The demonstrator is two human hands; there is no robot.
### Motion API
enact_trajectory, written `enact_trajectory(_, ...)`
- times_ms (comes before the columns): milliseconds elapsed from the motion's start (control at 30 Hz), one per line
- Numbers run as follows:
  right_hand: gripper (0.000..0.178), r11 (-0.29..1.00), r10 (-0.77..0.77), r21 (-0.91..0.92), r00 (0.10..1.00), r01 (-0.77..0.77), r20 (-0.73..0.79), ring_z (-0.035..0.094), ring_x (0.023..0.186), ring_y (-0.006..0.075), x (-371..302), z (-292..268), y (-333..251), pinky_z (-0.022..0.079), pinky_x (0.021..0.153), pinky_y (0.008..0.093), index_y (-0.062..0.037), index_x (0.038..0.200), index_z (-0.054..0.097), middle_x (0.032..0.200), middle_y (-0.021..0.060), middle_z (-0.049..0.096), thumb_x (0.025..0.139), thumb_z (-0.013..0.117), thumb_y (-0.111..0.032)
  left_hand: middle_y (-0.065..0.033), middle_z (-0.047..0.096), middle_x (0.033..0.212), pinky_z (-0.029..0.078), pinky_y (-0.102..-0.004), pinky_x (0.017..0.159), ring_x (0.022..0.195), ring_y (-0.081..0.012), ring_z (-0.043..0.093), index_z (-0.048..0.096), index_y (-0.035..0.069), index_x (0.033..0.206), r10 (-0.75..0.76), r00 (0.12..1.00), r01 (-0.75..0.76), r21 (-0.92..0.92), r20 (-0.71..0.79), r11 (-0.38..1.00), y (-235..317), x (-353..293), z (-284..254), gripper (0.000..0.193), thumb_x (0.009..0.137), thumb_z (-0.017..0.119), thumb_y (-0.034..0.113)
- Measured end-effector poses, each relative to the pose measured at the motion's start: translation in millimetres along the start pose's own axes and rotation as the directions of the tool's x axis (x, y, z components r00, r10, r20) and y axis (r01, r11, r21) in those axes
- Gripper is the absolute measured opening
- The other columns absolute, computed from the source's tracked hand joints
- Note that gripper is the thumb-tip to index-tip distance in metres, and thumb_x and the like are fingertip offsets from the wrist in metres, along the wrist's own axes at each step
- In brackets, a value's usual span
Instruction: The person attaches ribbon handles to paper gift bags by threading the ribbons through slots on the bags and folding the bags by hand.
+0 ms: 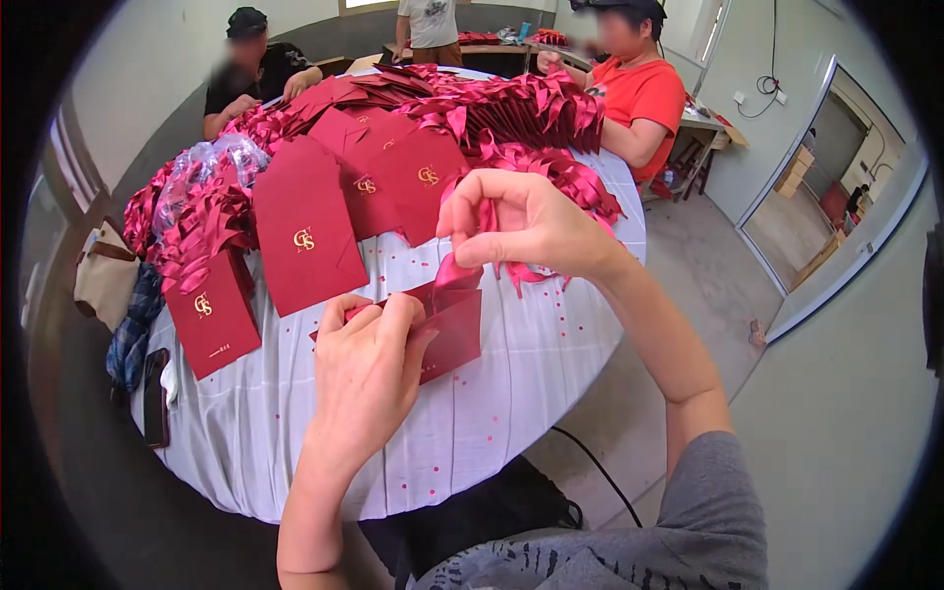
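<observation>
A small dark red paper bag (pixel 457 339) is held over the near part of the table, its upper edge spread a little. My left hand (pixel 364 379) is closed on the bag's left side, the fingers curled over its top edge. Just above the bag, my right hand (pixel 526 221) pinches a shiny crimson ribbon (pixel 454 273) between thumb and forefinger. The ribbon runs down to the bag's opening; where its lower end sits is hidden. Beyond my hands lie flat red bags with gold print, including one large bag (pixel 305 231) and another at the left (pixel 211 320).
A round table with a white cloth (pixel 531 369) carries heaps of ribboned bags (pixel 531 113), clear plastic wrap (pixel 218 162), scattered red dots and a phone (pixel 155 398) at the left edge. Three people are around the far side, one in a red shirt (pixel 644 93). A doorway (pixel 821 187) stands at right.
</observation>
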State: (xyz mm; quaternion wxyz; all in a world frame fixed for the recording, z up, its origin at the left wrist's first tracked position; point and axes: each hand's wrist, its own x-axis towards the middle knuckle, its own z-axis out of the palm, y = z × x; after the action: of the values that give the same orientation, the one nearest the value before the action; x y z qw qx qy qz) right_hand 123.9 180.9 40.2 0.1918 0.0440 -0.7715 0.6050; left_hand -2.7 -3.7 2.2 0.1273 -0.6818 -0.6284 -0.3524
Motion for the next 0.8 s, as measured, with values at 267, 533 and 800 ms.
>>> enact_trajectory(267,0.031,0.951,-0.208,-0.246,0.976,0.186,-0.065,0.06,0.088,0.0132,8.6,-5.0,-5.2,0.051,0.08,0.0267,0.0062,0.108,0.053,0.102,0.0102,0.058,0.079,0.061,0.009,-0.0074,0.055,0.06,0.04,-0.036,0.075,0.058,-0.0227,0.054,0.058,0.004,0.08,0.037,0.999,-0.036,0.022,-0.009,0.999,0.7,3.7,-0.5,0.004,0.079,0.062,0.004)
enact_trajectory(533,0.044,0.961,-0.266,-0.135,0.935,0.239,-0.234,0.063,0.085,0.0159,6.9,-3.9,26.8,0.052,0.076,0.0272,0.0006,0.12,0.046,0.101,0.0114,0.054,0.079,0.061,0.007,-0.0075,0.053,0.056,0.039,-0.0356,0.074,0.055,-0.0236,0.051,0.059,0.003,0.076,-0.005,0.999,0.006,0.014,-0.041,1.0,3.4,5.6,2.8,0.004,0.08,0.06,0.004)
enact_trajectory(800,0.02,0.67,-0.424,-0.738,0.777,-0.076,-0.465,0.062,0.071,0.0208,-28.8,7.7,20.8,0.049,0.064,0.0303,-0.0012,0.096,0.062,0.089,0.013,0.055,0.081,0.068,-0.012,-0.0074,0.05,0.052,0.04,-0.0363,0.074,0.053,-0.0241,0.05,0.058,0.003,0.074,-0.006,0.995,0.008,0.02,-0.098,1.0,2.2,4.9,7.0,0.007,0.08,0.061,0.005)
